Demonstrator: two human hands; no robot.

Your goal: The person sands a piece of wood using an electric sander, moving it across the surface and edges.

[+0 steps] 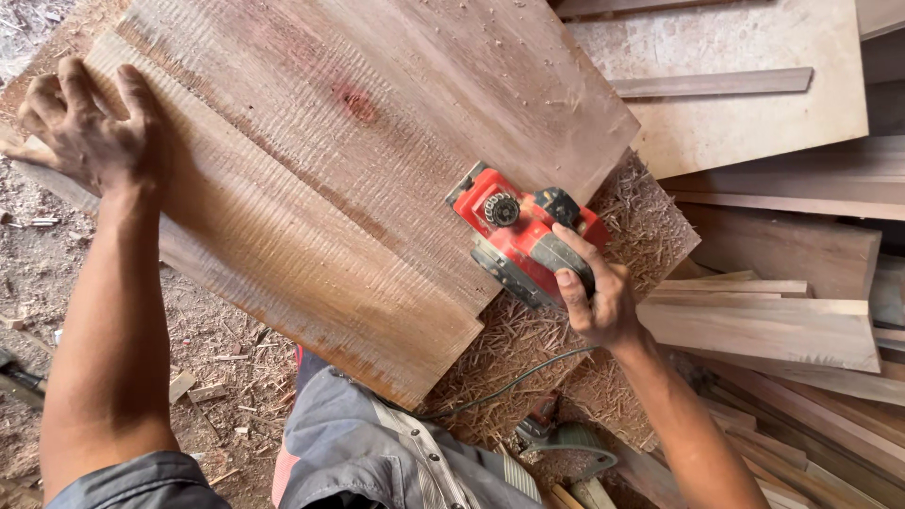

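Note:
A large rough-sawn wooden board (358, 170) lies tilted across the work surface, with a reddish knot near its middle. My left hand (90, 127) presses flat on the board's far left corner. My right hand (594, 297) grips the handle of a red and black electric planer (514, 231), which sits at the board's right edge. Its dark cord (500, 386) runs down toward my body.
Wood shavings (566, 339) cover the bench under the planer. Stacked planks (773, 320) lie to the right, and a wide pale sheet (754, 94) lies at the top right. Sawdust and chips litter the ground (217, 368) at the left.

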